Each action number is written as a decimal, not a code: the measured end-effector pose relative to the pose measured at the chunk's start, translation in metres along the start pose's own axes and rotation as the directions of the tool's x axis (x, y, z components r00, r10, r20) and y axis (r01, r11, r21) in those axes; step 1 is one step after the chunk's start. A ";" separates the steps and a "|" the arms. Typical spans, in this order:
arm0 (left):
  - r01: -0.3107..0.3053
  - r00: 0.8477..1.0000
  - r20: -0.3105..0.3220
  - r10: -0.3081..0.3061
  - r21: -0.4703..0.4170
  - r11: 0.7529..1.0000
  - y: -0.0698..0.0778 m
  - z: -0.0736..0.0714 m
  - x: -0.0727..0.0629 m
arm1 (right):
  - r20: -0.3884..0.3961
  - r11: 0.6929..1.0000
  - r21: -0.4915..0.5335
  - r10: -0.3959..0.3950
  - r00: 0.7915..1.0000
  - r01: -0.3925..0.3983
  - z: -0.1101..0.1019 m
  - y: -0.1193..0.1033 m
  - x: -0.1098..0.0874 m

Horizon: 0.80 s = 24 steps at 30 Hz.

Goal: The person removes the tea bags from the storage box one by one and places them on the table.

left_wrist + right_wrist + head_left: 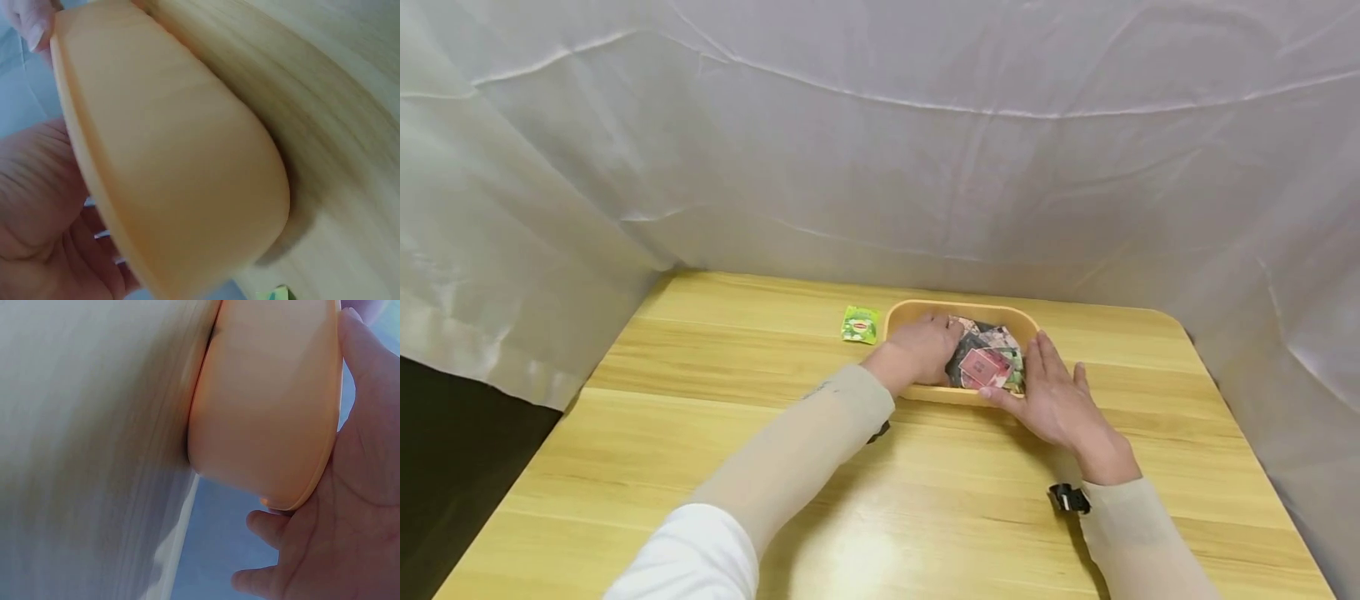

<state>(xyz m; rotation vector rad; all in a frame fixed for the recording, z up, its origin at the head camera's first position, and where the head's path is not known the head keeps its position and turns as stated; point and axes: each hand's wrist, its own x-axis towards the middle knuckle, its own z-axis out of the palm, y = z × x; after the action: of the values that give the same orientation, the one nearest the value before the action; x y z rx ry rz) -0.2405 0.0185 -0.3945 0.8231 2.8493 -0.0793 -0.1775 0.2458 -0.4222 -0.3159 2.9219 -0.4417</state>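
A yellow-orange plastic container point(951, 397) with rounded ends stands near the back of the table. Inside it lie several small flat packets, among them a pink-red sachet point(983, 367) on darker patterned ones. My left hand point(925, 346) reaches over the front rim into the container's left half, its fingertips hidden; I cannot tell whether they hold a packet. My right hand point(1060, 400) rests against the right end with its fingers straight along the rim and its thumb on the front edge. A green-yellow tea bag sachet point(860, 325) lies just left of the container.
The wooden table point(700, 450) has a back edge close behind the container. Pale grey fabric point(880, 167) hangs behind the table and on both sides. A black strap piece point(1070, 498) shows at the right wrist.
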 end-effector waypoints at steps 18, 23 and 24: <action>0.112 0.989 0.099 -0.111 -0.011 0.994 -0.005 0.007 -0.007 | 0.012 1.000 0.001 0.003 1.000 -0.003 0.000 -0.001 -0.001; 0.088 0.994 0.060 -0.086 -0.021 0.996 -0.007 0.008 -0.007 | 0.011 1.000 0.003 0.003 1.000 -0.003 0.001 0.000 -0.001; 0.079 0.996 0.048 -0.078 -0.020 0.997 -0.007 0.008 -0.007 | 0.011 1.000 0.004 0.003 1.000 -0.003 0.001 0.000 -0.001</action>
<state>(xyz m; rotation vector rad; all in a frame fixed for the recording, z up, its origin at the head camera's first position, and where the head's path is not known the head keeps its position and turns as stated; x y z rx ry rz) -0.2369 0.0083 -0.4010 0.6955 2.8321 -0.0764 -0.1764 0.2459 -0.4228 -0.3119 2.9098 -0.4441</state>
